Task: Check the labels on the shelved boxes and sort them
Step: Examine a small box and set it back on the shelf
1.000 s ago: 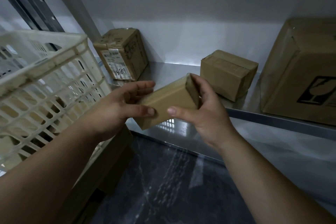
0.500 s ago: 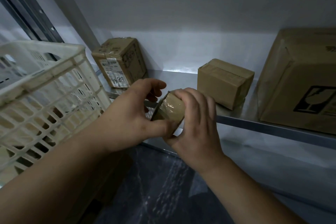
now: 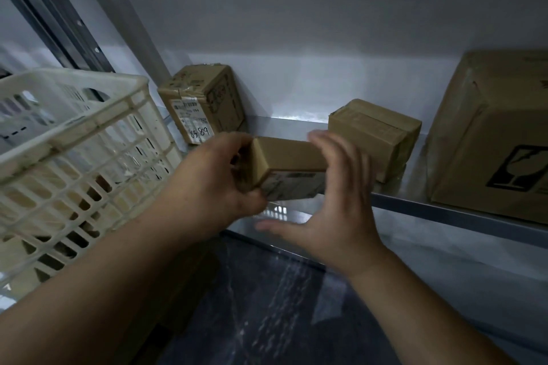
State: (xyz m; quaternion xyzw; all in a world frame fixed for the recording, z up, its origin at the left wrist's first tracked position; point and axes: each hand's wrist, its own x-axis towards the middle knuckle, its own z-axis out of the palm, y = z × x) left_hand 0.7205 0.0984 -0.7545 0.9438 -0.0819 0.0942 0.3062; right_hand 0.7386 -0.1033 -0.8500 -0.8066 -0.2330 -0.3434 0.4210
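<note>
My left hand (image 3: pixel 213 184) clamps the small box (image 3: pixel 289 161) at the shelf (image 3: pixel 444 212) edge; my right hand (image 3: pixel 335 201), fingers straight, should steady it, label (image 3: pixel 292 187) facing me.

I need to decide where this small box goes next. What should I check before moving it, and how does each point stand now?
1. Grip: the left hand holds the small box at its left end: ok.
2. Support: cannot tell; the right hand has straight fingers beside the box's right end, and contact is unclear.
3. The label is turned toward the camera: ok.
4. Label text readable: not ok, blurred.
5. The white crate at the left is open on top: ok.
</note>
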